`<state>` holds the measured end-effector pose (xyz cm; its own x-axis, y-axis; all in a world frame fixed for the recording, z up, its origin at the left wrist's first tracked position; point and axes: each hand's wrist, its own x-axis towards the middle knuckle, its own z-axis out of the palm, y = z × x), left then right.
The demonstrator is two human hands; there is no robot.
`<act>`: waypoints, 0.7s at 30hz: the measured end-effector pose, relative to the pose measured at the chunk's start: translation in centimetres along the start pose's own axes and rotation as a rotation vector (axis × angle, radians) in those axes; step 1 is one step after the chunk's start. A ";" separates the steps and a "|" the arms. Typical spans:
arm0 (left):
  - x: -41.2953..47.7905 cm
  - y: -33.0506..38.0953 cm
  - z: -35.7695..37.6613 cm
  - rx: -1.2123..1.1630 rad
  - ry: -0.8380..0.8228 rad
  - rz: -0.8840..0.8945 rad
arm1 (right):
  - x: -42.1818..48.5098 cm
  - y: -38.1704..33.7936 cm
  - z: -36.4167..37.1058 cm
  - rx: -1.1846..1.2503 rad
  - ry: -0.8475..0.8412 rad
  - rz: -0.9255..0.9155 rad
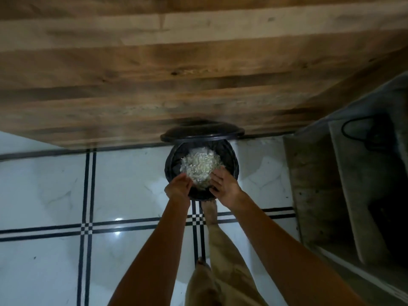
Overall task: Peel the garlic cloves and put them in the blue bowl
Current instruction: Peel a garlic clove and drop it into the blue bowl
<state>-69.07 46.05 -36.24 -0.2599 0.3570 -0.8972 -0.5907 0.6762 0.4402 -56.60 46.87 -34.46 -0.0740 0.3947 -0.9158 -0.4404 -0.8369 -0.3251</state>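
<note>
**Skins over the bin**

Down at floor level, both arms reach straight out over a black pedal bin that stands against the foot of a wooden cabinet, its lid tipped up and back. A pale, stringy heap, most likely garlic skins, fills the middle of the bin's mouth. The left hand hangs at the near-left rim, fingers curled loosely inward; whether it holds a last scrap I cannot tell, the picture being too soft there. The right hand sits at the near-right rim, fingers spread and relaxed, gripping nothing that I can see.

The heap lies directly ahead of both hands and just below them, between the two sets of fingertips; neither hand is plainly nearer. It has no long axis to speak of, only a rounded mound of dry, papery, off-white shreds, light stuff that would cling to damp fingers.

Neither peeled cloves nor a blue bowl show anywhere in this view, so their place cannot be told from here. My guess is that peeling is over and this is the clearing-up, with the hands shedding waste.

A bare foot presses at the bin's base, on white tiled floor with dark lines.
</note>
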 end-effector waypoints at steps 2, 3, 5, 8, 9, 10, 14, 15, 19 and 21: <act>-0.3 0.2 -0.3 0.009 -0.011 0.004 | -0.3 0.1 -0.3 0.011 -0.019 0.004; -0.9 0.4 -0.5 0.012 -0.015 0.009 | -0.9 0.2 -0.6 0.021 -0.026 0.001; -3.1 0.7 -1.1 -0.035 -0.034 0.029 | -2.8 0.3 -1.5 0.039 -0.021 -0.009; -8.2 1.0 -1.6 0.094 -0.055 0.135 | -7.0 0.1 -2.9 0.043 -0.044 -0.067; -10.2 1.0 -1.6 0.169 -0.076 0.174 | -8.9 -0.1 -3.4 0.058 -0.064 -0.094; -12.5 0.9 -1.3 0.224 -0.118 0.199 | -10.9 -0.2 -4.0 0.076 -0.081 -0.128; -22.9 -1.1 1.3 0.417 -0.307 0.329 | -20.8 0.0 -8.2 0.162 -0.083 -0.272; -25.7 -2.2 2.3 0.472 -0.372 0.361 | -23.5 0.1 -9.9 0.185 -0.061 -0.313; -36.1 -8.6 7.6 0.690 -0.623 0.389 | -34.4 0.9 -18.7 0.266 0.166 -0.485; -40.1 -13.2 11.1 0.805 -0.747 0.385 | -39.1 1.4 -24.2 0.353 0.239 -0.586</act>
<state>-42.41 29.98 -5.66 0.3567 0.7374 -0.5736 0.1548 0.5589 0.8147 -32.69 21.08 -4.83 0.4424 0.6135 -0.6541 -0.6135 -0.3250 -0.7197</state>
